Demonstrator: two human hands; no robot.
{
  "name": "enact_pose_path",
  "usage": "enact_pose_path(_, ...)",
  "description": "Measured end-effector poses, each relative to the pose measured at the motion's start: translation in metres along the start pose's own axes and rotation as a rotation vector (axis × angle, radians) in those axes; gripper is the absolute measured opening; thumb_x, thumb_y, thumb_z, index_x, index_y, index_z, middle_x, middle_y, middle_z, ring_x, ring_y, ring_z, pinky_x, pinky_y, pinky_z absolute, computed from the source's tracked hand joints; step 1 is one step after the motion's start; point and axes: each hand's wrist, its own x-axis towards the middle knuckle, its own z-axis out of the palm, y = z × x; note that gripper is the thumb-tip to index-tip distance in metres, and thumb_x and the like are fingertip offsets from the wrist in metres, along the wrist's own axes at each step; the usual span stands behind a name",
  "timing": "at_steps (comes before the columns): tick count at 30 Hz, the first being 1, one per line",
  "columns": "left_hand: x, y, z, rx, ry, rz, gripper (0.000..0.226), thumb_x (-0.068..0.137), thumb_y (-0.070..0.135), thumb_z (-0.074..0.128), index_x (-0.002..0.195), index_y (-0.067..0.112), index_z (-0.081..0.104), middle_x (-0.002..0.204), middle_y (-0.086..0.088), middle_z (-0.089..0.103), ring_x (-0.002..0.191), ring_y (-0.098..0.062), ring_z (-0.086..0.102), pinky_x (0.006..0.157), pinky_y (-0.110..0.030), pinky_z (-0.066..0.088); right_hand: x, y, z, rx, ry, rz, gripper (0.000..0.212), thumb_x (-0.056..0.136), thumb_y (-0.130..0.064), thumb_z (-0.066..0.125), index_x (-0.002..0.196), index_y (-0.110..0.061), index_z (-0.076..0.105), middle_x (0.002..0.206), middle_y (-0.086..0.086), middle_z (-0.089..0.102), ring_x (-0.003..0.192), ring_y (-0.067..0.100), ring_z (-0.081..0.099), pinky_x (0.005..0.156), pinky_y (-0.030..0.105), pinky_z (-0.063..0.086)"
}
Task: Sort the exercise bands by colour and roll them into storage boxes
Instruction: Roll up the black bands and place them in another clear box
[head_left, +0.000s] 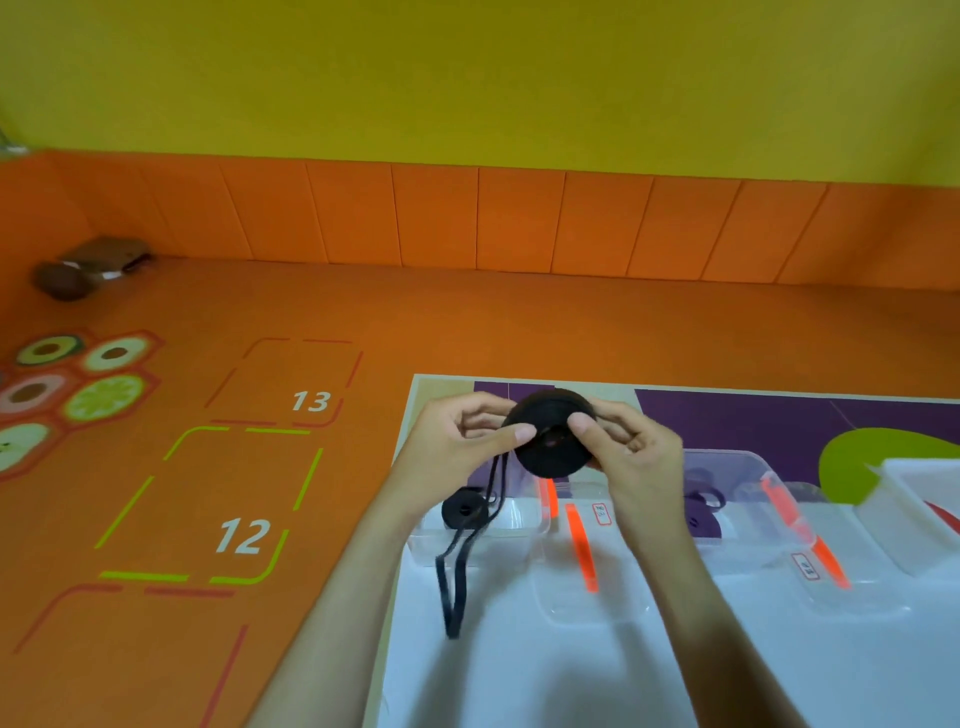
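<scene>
Head view: both hands are raised above the table and hold a rolled black band between them. The left hand pinches the roll's left edge, thumb on the near face and fingers curled behind. The right hand grips the right edge the same way, its thumb pressed just beside the roll's centre hole. A loose tail of the same band hangs from the roll's lower left and loops down beside the left wrist; whether its end touches the table I cannot tell. Below the hands stands a clear box with a small black roll at its left end. To the right, a second clear box holds a purple band, partly hidden by the right forearm. Clear lids with orange-red latches lie in front of the boxes. A white tray sits at the right edge. Left of the table, the orange floor carries marked squares numbered 12 and 13, fruit-slice pictures and a blurred brown object near the wall
</scene>
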Motion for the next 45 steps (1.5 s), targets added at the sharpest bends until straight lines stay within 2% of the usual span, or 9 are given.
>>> enact_pose_path(6, -0.002, -0.001, -0.012, 0.255, -0.132, -0.03, 0.014, 0.093, 0.018, 0.081, 0.107, 0.018, 0.08, 0.098, 0.005, 0.082, 0.095, -0.015, 0.078, 0.091, -0.03, 0.06, 0.003, 0.002, -0.013, -0.132, -0.257, 0.08, 0.018, 0.091, -0.003, 0.076, 0.107, -0.01, 0.078, 0.096, 0.004, 0.081, 0.095, 0.017, 0.077, 0.081, 0.028, 0.06)
enact_pose_path(12, -0.002, -0.007, -0.002, 0.097, 0.033, 0.073, 0.017, 0.09, 0.011, 0.082, 0.107, 0.012, 0.078, 0.1, 0.003, 0.082, 0.096, -0.014, 0.077, 0.086, -0.024, 0.058, -0.005, 0.01, 0.007, 0.08, 0.054, 0.034, 0.016, 0.094, -0.006, 0.071, 0.107, -0.013, 0.076, 0.097, 0.003, 0.081, 0.093, 0.021, 0.078, 0.078, 0.029, 0.063)
enact_pose_path(17, -0.001, -0.007, -0.007, 0.213, -0.136, 0.005, 0.015, 0.093, 0.017, 0.08, 0.108, 0.017, 0.079, 0.099, 0.006, 0.082, 0.098, -0.013, 0.077, 0.09, -0.033, 0.061, 0.005, 0.001, -0.01, -0.161, -0.253, -0.002, 0.02, 0.093, -0.005, 0.073, 0.108, -0.017, 0.078, 0.101, -0.004, 0.081, 0.1, 0.012, 0.075, 0.084, 0.022, 0.057)
enact_pose_path(22, 0.002, -0.01, -0.002, -0.011, 0.015, 0.035, 0.016, 0.093, 0.018, 0.078, 0.109, 0.014, 0.079, 0.104, -0.003, 0.082, 0.103, -0.023, 0.077, 0.097, -0.044, 0.06, 0.004, 0.01, 0.006, 0.055, 0.076, -0.029, 0.018, 0.096, -0.007, 0.069, 0.109, -0.015, 0.078, 0.102, 0.003, 0.081, 0.099, 0.021, 0.077, 0.086, 0.03, 0.062)
enact_pose_path(28, 0.001, -0.02, -0.014, 0.093, -0.044, -0.03, 0.015, 0.096, 0.018, 0.076, 0.109, 0.012, 0.08, 0.101, -0.001, 0.082, 0.099, -0.02, 0.078, 0.094, -0.037, 0.06, 0.005, 0.019, -0.015, 0.041, -0.115, 0.149, 0.024, 0.089, -0.017, 0.071, 0.112, -0.012, 0.077, 0.101, 0.012, 0.081, 0.099, 0.034, 0.077, 0.084, 0.04, 0.064)
enact_pose_path(32, 0.0, -0.018, -0.012, 0.005, -0.096, -0.074, 0.017, 0.101, 0.02, 0.071, 0.107, 0.006, 0.078, 0.093, -0.014, 0.081, 0.092, -0.029, 0.079, 0.089, -0.039, 0.062, 0.005, 0.019, -0.003, 0.144, 0.012, 0.127, 0.02, 0.087, -0.019, 0.072, 0.104, -0.017, 0.08, 0.098, 0.012, 0.081, 0.093, 0.028, 0.078, 0.078, 0.037, 0.065)
enact_pose_path(34, 0.001, -0.019, -0.009, 0.003, -0.029, -0.059, 0.017, 0.1, 0.023, 0.071, 0.105, 0.009, 0.079, 0.092, -0.012, 0.081, 0.091, -0.023, 0.078, 0.089, -0.03, 0.059, 0.003, 0.021, 0.007, 0.198, 0.087, 0.137, 0.017, 0.089, -0.016, 0.072, 0.104, -0.017, 0.08, 0.097, 0.012, 0.081, 0.091, 0.026, 0.078, 0.078, 0.038, 0.065)
enact_pose_path(40, -0.002, -0.026, 0.001, -0.073, 0.073, -0.086, 0.017, 0.093, 0.02, 0.079, 0.109, 0.013, 0.079, 0.1, -0.006, 0.082, 0.098, -0.021, 0.078, 0.089, -0.032, 0.06, -0.006, 0.023, 0.023, 0.295, 0.202, 0.154, 0.019, 0.097, -0.004, 0.066, 0.114, -0.004, 0.074, 0.096, 0.008, 0.081, 0.092, 0.025, 0.078, 0.077, 0.031, 0.064)
enact_pose_path(45, -0.001, -0.022, -0.015, -0.056, 0.069, -0.065, 0.016, 0.092, 0.013, 0.079, 0.108, 0.01, 0.08, 0.099, -0.01, 0.081, 0.095, -0.024, 0.077, 0.089, -0.037, 0.061, -0.001, 0.017, 0.003, 0.047, -0.116, 0.204, 0.017, 0.097, -0.013, 0.068, 0.11, -0.008, 0.077, 0.098, 0.013, 0.08, 0.097, 0.03, 0.078, 0.088, 0.036, 0.063)
